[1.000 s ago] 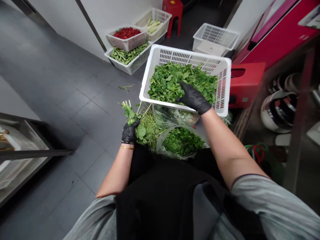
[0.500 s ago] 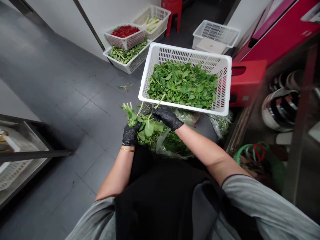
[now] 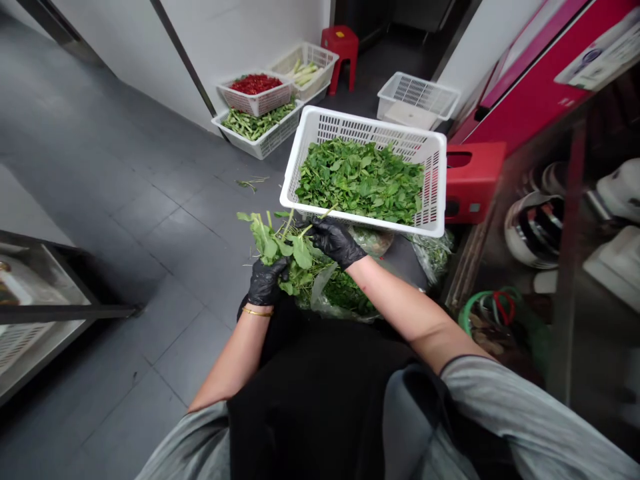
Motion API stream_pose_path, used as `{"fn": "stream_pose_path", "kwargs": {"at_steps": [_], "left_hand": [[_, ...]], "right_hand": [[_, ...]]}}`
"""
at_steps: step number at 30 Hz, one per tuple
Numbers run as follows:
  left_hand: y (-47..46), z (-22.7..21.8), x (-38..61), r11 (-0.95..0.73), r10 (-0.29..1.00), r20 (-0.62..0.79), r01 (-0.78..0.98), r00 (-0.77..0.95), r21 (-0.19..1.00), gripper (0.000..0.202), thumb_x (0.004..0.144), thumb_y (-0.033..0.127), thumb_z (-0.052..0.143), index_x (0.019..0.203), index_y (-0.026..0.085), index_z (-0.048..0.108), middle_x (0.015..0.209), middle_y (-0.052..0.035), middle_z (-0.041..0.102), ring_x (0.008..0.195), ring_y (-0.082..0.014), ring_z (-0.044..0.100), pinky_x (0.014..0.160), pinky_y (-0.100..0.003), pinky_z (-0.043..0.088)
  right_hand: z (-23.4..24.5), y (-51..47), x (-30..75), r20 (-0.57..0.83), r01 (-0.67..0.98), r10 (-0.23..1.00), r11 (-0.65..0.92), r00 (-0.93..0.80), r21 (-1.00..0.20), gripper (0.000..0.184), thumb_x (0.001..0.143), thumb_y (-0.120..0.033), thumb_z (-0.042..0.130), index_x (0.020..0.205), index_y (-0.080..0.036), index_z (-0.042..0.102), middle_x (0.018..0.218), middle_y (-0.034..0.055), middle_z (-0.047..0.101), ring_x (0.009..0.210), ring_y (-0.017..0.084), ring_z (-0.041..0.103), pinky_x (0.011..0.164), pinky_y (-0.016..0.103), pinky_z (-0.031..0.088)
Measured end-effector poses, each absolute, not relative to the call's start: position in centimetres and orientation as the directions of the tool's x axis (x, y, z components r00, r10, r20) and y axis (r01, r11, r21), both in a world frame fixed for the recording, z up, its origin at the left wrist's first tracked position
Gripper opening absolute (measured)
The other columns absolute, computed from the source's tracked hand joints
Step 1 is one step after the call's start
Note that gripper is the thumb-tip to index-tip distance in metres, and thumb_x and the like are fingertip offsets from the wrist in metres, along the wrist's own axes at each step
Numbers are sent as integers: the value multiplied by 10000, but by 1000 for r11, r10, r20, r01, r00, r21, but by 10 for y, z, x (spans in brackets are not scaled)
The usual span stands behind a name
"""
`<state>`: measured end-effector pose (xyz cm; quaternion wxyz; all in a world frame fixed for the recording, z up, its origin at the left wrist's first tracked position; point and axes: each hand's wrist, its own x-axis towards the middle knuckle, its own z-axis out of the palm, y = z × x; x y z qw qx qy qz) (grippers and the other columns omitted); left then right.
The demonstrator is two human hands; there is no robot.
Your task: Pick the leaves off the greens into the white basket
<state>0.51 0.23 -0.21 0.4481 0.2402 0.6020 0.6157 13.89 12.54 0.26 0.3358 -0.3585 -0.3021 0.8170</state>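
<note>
My left hand [image 3: 267, 281], in a black glove, is closed round a small bunch of leafy greens [image 3: 270, 241] whose pale stems point up. Close by on its right, my right hand [image 3: 339, 241], gloved the same way, pinches a green stem [image 3: 305, 230] near the front rim of a white basket. That basket [image 3: 365, 119] holds a broad heap of loose leaves [image 3: 360, 177]. Under my hands lie thin stems and a clear plastic bag [image 3: 320, 287] with more greens [image 3: 347, 293] in it. My right fingertips are partly hidden by the stems.
Near the wall stand baskets of red chilies [image 3: 255, 84], cut green vegetables [image 3: 257, 121] and pale stalks [image 3: 304, 72]. A red stool [image 3: 341, 50] is behind them. A white crate [image 3: 420, 97] and red box [image 3: 475, 180] are at right. Stem scraps [image 3: 253, 182] lie on the floor.
The view has tilted up slightly, so the baskets sit lower in the picture. The bunch in my left hand has turned, showing more leaf. My right hand keeps its pinch near the basket rim.
</note>
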Motion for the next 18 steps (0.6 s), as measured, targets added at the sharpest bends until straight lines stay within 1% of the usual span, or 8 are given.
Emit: {"fn": "stream_pose_path", "kwargs": {"at_steps": [2,3,5,7,9,12,15,18], "left_hand": [[2,-6,7,137,854,-222,-209,-470,968,309,555,387,849,675,195,638,512,39,554,429,-104,422,452,-278,363],[3,-7,5,135,850,-209,-182,-484,974,307,552,388,852,681,199,647,538,26,580,449,-115,447,463,-284,383],[5,-9,0,127,836,-191,-156,-515,980,295,555,390,845,713,206,676,584,8,623,460,-126,463,462,-291,395],[7,-6,-7,122,836,-183,-150,-517,981,285,547,380,841,713,206,687,594,0,638,456,-130,465,455,-293,396],[7,-1,-12,106,839,-158,-129,-521,986,274,530,356,844,696,200,692,614,-14,659,494,-144,511,483,-296,427],[6,4,-16,118,830,-131,-59,-542,991,236,527,325,846,646,192,692,625,-29,673,551,-158,557,521,-290,460],[3,4,-19,187,824,-185,-51,-535,981,232,536,343,846,644,195,703,585,-18,653,483,-138,499,453,-278,411],[1,0,-25,217,822,-242,-109,-515,970,262,512,361,859,650,214,692,589,-13,641,464,-131,468,425,-276,368]], "right_hand": [[3,122,134,-368,-356,783,-575,-502,-736,175,795,-326,747,810,-174,662,712,25,725,543,97,580,481,185,459],[2,122,133,-339,-335,793,-543,-505,-770,210,801,-366,748,832,-174,670,732,28,729,569,102,598,496,188,466],[4,125,134,-245,-214,801,-417,-546,-883,300,797,-451,761,891,-173,700,791,38,743,618,109,621,500,188,453],[10,129,136,-161,-61,773,-250,-614,-966,369,772,-501,784,946,-180,731,828,40,750,662,117,633,501,186,436],[18,130,135,-132,52,706,-134,-696,-990,388,736,-500,815,947,-181,752,837,41,753,713,134,646,539,199,456],[28,126,125,-83,64,622,-53,-779,-997,313,697,-441,836,817,-167,742,795,30,739,775,155,649,650,242,509],[29,125,116,-59,66,587,-10,-807,-998,266,696,-397,816,699,-165,685,694,-3,683,697,136,604,650,262,509],[25,135,118,-157,173,515,-17,-843,-985,276,701,-388,807,663,-158,659,585,-25,609,536,105,515,530,250,454]]}}
